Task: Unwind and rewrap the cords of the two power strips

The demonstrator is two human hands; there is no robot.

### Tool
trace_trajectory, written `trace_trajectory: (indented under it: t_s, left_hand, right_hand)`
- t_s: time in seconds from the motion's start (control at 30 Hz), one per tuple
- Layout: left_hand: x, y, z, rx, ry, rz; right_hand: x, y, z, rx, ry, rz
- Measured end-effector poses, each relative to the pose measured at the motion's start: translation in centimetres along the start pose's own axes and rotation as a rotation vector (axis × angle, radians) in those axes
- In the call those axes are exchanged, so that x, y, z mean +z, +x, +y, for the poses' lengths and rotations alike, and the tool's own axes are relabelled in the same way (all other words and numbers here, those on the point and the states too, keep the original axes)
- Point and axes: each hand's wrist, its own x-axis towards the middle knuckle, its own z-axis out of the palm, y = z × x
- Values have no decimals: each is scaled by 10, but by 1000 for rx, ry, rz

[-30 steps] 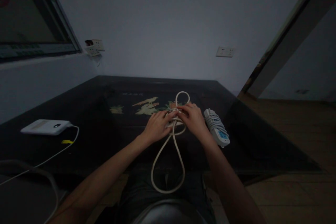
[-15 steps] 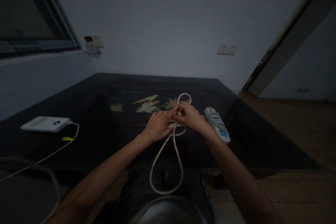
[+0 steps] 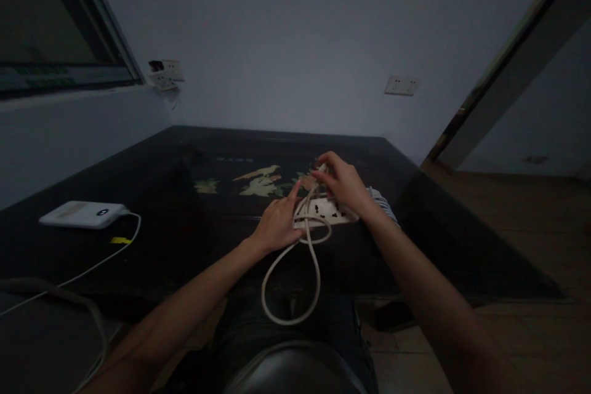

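A white power strip (image 3: 329, 210) lies on the dark table in front of me, its sockets facing up. My left hand (image 3: 277, 221) is closed round its left end, with the index finger stretched upward and the thumb along the near side. The strip's white cord (image 3: 317, 277) wraps over that end and hangs in a long loop past the table's near edge. Just above the strip, my right hand (image 3: 341, 183) pinches a section of this cord between thumb and fingers. Whether the plug is in that pinch is hard to see.
Behind my right forearm a second power strip with grey wound cord (image 3: 383, 204) is partly hidden. To the left, a white power bank (image 3: 83, 214) has a cable attached, near a yellow scrap (image 3: 120, 240). A wall socket (image 3: 401, 85) sits beyond the table (image 3: 207, 141).
My right hand has moved up and away from my left hand, drawing the cord with it. The power strip's sockets now show, and my right forearm covers more of the second strip.
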Motion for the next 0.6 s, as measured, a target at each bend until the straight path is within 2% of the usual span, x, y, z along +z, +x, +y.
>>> trace_trajectory:
  t_s: [0.1, 0.2, 0.3, 0.43, 0.53, 0.6]
  left_hand:
    - [-1, 0, 2, 44, 25, -56]
    - [1, -1, 2, 141, 72, -116]
    - [4, -2, 0, 175, 79, -133]
    - [4, -2, -5, 115, 66, -98]
    - [1, -1, -9, 101, 86, -82]
    - [-2, -1, -9, 111, 90, -99]
  right_hand:
    - [-14, 30, -12, -69, 223, 66]
    - [-29, 56, -44, -167, 382, 102]
    - [-42, 67, -87, -337, 427, 150]
    - [-56, 78, -130, -656, 462, 244]
    - [-71, 97, -143, -727, 385, 265]
    - [-83, 108, -147, -704, 358, 326]
